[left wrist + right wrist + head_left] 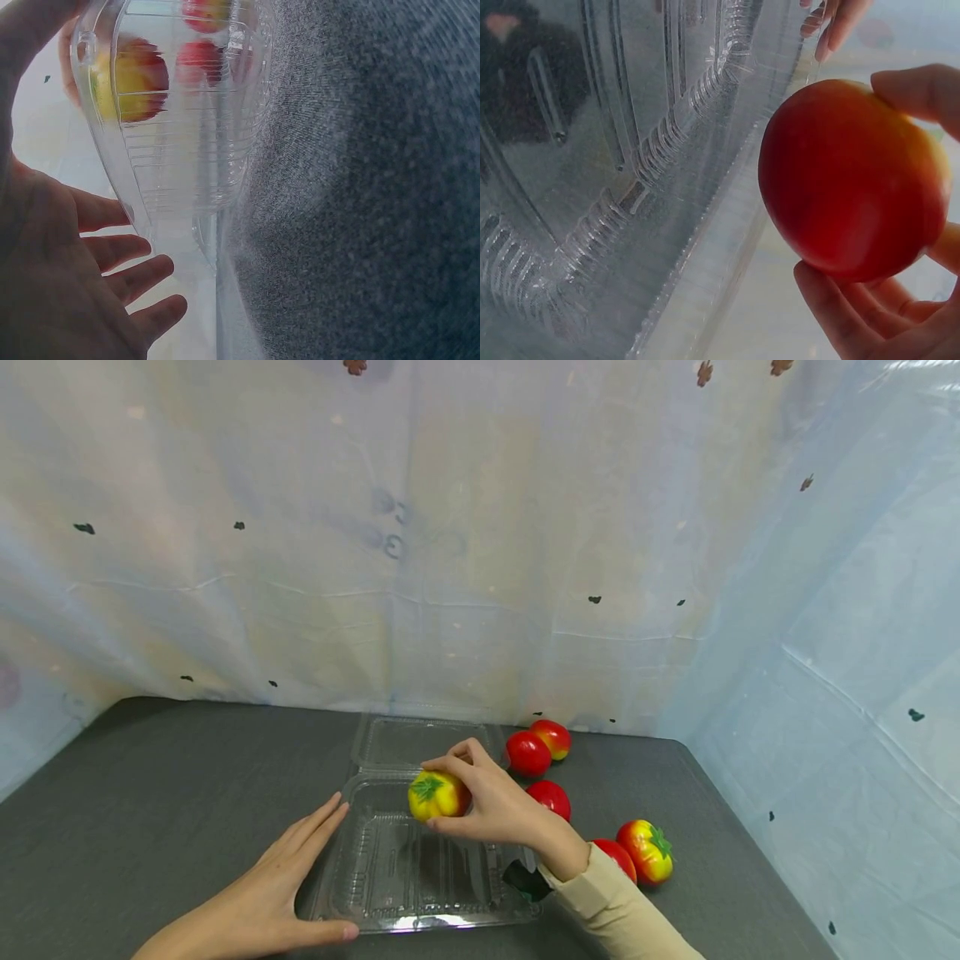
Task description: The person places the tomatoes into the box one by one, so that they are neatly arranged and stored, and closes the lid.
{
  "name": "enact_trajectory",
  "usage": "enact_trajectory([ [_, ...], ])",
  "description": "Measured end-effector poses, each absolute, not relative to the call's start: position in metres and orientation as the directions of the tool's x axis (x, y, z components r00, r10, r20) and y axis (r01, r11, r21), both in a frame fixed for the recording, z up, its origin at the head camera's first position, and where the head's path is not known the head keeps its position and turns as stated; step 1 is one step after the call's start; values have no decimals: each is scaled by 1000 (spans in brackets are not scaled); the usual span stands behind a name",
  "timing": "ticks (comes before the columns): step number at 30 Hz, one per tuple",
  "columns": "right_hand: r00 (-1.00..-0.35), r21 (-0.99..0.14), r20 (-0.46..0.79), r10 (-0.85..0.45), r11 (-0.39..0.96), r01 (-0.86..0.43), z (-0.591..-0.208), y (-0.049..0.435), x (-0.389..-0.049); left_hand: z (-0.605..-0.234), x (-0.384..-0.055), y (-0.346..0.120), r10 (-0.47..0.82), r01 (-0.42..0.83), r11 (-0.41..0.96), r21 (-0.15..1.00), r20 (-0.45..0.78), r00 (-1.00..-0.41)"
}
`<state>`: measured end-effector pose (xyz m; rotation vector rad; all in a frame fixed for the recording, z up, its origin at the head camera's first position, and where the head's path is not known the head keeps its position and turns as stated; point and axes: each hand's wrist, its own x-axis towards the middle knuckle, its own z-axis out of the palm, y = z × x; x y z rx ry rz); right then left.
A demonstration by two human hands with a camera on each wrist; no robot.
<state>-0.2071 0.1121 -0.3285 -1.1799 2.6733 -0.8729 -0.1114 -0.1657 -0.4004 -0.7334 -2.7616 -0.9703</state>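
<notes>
Between the thumb and fingers of my right hand (491,802) is a yellow-and-red artificial fruit (433,796) with a green leafy top, gripped above the back part of a clear plastic clamshell box (378,881). In the right wrist view the red underside of the fruit (847,184) shows beside the ribbed box wall. My left hand (262,881) is at the box's left side, fingers extended and thumb stretched along the front corner. From the left wrist view, its fingertips (142,244) are right at the box rim. The box's lid (420,742) lies folded back behind it.
More red and yellow fruits sit right of the box: a pair at the back (528,754), a red one (553,797) partly behind my right hand, and another pair (647,850) nearer the front. Plastic sheeting (480,568) encloses the dark grey table (225,777) behind and at the sides.
</notes>
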Motion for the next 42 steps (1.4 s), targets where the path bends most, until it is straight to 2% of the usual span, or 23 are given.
enact_trajectory([
  [8, -680, -518, 133, -721, 534, -668, -331, 108, -209, -396, -111, -166, 405, 448, 665, 598, 216, -889],
  [29, -596, -432, 95, -798, 506, -746, -342, 84, -215, -397, -111, -167, 403, 442, 662, 606, 209, -891],
  [42, -589, -481, 86, -803, 484, -731, -348, 78, -215, -400, -112, -167, 409, 441, 664, 604, 200, -890],
])
